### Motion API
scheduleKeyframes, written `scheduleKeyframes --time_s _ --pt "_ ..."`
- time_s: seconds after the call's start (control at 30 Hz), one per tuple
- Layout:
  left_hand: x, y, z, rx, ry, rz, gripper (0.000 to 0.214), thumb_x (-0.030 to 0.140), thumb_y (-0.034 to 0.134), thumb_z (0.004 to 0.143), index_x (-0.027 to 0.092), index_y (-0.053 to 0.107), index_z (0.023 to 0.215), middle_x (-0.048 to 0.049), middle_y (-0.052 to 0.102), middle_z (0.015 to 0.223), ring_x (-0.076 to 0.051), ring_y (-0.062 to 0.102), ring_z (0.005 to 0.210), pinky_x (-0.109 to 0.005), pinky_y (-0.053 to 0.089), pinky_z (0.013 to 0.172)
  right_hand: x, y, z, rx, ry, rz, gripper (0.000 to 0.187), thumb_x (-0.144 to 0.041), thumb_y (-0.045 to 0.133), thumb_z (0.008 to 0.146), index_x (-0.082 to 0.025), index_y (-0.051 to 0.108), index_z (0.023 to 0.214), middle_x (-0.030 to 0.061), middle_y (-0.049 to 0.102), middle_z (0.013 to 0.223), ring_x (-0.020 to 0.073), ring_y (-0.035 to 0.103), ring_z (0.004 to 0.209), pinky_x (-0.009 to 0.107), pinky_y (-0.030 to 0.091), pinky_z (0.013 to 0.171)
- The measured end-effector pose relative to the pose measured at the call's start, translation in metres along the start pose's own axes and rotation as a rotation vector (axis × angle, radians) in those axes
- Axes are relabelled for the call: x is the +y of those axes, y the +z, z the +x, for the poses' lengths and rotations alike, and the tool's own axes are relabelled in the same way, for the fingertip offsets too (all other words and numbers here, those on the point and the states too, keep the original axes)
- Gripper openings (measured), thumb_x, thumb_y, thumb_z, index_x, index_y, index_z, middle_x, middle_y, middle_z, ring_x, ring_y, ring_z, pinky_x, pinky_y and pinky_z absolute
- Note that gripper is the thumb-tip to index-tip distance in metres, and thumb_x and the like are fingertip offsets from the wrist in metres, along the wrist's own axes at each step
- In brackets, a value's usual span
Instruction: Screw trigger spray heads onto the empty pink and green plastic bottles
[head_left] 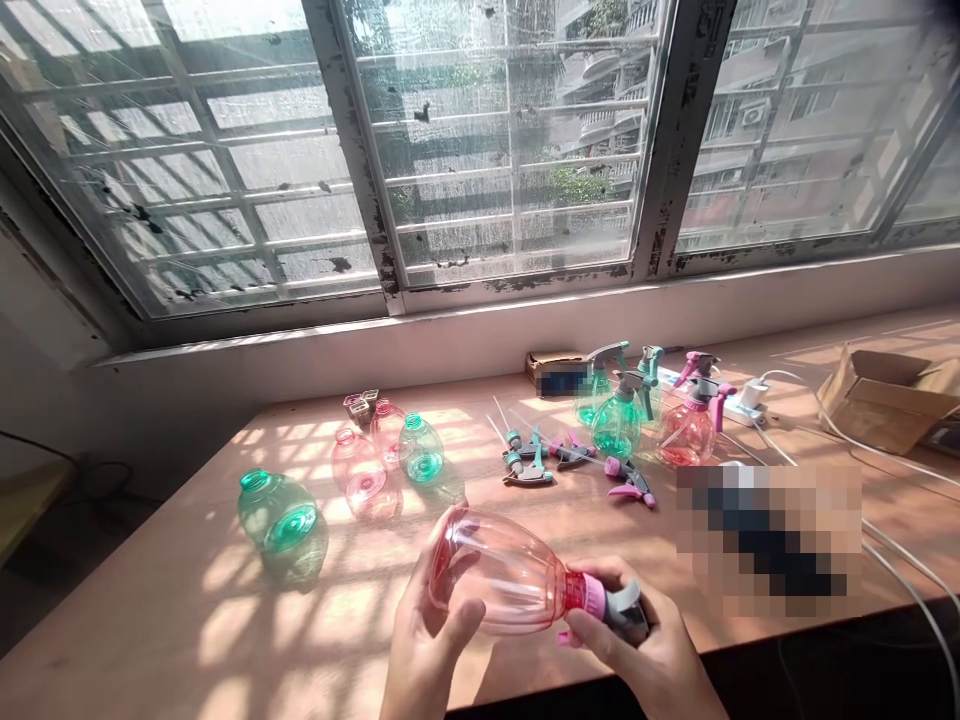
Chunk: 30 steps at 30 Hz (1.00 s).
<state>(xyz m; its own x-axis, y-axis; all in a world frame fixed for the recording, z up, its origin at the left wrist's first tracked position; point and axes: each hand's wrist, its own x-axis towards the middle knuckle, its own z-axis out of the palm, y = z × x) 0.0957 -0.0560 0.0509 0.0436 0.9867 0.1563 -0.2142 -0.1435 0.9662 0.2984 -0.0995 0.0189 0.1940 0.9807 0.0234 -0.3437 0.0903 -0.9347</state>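
A clear pink spray bottle [517, 575] lies on its side in the air above the table's front edge. My left hand [424, 625] is wrapped around its broad base, thumb on the near side. At its neck, my right hand [645, 635] grips a grey and pink spray head [626, 610], whose pink collar sits on the bottle's red neck. How far the collar is threaded I cannot tell. Beyond my hands lie several loose spray heads, among them a green-and-grey one [529, 475] and a pink-and-grey one [631, 488].
Headless bottles stand at left, including a green bottle [279, 515] and a pink bottle [358, 478]. Back right are bottles with spray heads, green [616, 425] and pink [686, 435]. White cables [847, 435] and an open cardboard box [874, 405] lie farther right. A window runs behind.
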Motion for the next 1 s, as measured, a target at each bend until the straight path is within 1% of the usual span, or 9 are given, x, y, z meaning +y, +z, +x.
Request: scheduleKeyframes --time_s 0.13,0.23,0.33,0.43,0.57,0.7,0.8,0.9,1.0 --pt "0.005 0.004 -0.007 -0.056 0.082 0.004 0.084 0.058 0.092 0.074 0.036 0.063 0.150 -0.0050 0.055 0.167 -0.040 0.044 0.156 -0.046 0.045 0.124 -0.005 0.000 0.000 0.041 0.014 0.079 0.043 -0.050 0.101 0.068 -0.020 0.085 0.094 0.0034 0.083 0.074 0.0205 0.077 0.061 0.028 0.064 0.063" --pt "0.004 0.008 -0.012 -0.055 0.083 0.001 0.082 0.055 0.091 0.077 0.041 0.060 0.152 -0.0034 0.050 0.170 -0.038 0.044 0.156 -0.046 0.044 0.124 -0.007 -0.004 0.000 0.054 0.000 0.070 0.042 -0.050 0.101 0.068 -0.021 0.085 0.094 0.0034 0.083 0.073 0.0200 0.076 0.062 0.028 0.065 0.063" --pt "0.002 0.010 -0.010 -0.037 0.046 0.004 0.094 0.065 0.092 0.070 0.036 0.059 0.154 -0.0085 0.050 0.170 -0.041 0.048 0.152 -0.047 0.045 0.123 -0.006 -0.009 -0.001 0.049 -0.006 0.003 0.042 -0.052 0.099 0.069 -0.021 0.086 0.094 0.0036 0.083 0.073 0.0218 0.077 0.063 0.031 0.066 0.066" --pt "0.001 0.009 -0.003 -0.016 0.021 -0.009 0.096 0.082 0.084 0.066 0.031 0.066 0.146 -0.0133 0.061 0.159 -0.042 0.056 0.145 -0.047 0.051 0.115 -0.004 -0.013 -0.001 0.027 -0.036 -0.132 0.042 -0.053 0.097 0.071 -0.020 0.087 0.094 0.0057 0.083 0.075 0.0256 0.079 0.069 0.031 0.064 0.067" --pt "0.006 0.008 0.001 0.053 0.015 0.002 0.071 0.071 0.084 0.076 0.031 0.072 0.134 -0.0112 0.069 0.151 -0.038 0.059 0.142 -0.044 0.051 0.114 -0.005 -0.010 -0.001 -0.015 -0.076 -0.182 0.036 -0.050 0.094 0.075 -0.022 0.086 0.096 0.0058 0.084 0.082 0.0251 0.079 0.075 0.029 0.062 0.069" --pt "0.014 0.006 -0.006 -0.009 0.086 0.041 0.072 0.067 0.087 0.075 0.035 0.070 0.138 -0.0073 0.065 0.156 -0.039 0.055 0.147 -0.044 0.047 0.118 -0.007 -0.005 0.001 -0.116 0.023 -0.035 0.042 -0.051 0.096 0.073 -0.019 0.084 0.097 0.0040 0.081 0.075 0.0219 0.076 0.064 0.030 0.061 0.064" --pt "0.016 0.003 -0.011 -0.055 0.170 0.068 0.071 0.064 0.086 0.078 0.036 0.069 0.141 -0.0076 0.063 0.158 -0.041 0.053 0.149 -0.047 0.045 0.121 -0.006 -0.004 0.000 -0.131 0.063 0.032 0.045 -0.053 0.097 0.071 -0.018 0.083 0.096 0.0037 0.080 0.072 0.0226 0.076 0.061 0.032 0.062 0.062" --pt "0.013 0.001 -0.009 -0.075 0.195 0.068 0.073 0.071 0.080 0.079 0.038 0.068 0.143 -0.0074 0.059 0.161 -0.042 0.050 0.151 -0.048 0.046 0.120 -0.003 -0.006 -0.001 -0.112 0.027 -0.004 0.044 -0.053 0.096 0.073 -0.019 0.084 0.098 0.0037 0.080 0.072 0.0224 0.076 0.063 0.031 0.061 0.062" --pt "0.006 -0.001 -0.004 -0.070 0.138 0.033 0.081 0.084 0.075 0.074 0.039 0.070 0.141 -0.0075 0.061 0.160 -0.043 0.051 0.149 -0.048 0.051 0.115 0.002 -0.010 -0.002 -0.069 -0.022 -0.105 0.041 -0.051 0.095 0.074 -0.020 0.086 0.100 0.0063 0.084 0.080 0.0264 0.079 0.073 0.033 0.063 0.069"
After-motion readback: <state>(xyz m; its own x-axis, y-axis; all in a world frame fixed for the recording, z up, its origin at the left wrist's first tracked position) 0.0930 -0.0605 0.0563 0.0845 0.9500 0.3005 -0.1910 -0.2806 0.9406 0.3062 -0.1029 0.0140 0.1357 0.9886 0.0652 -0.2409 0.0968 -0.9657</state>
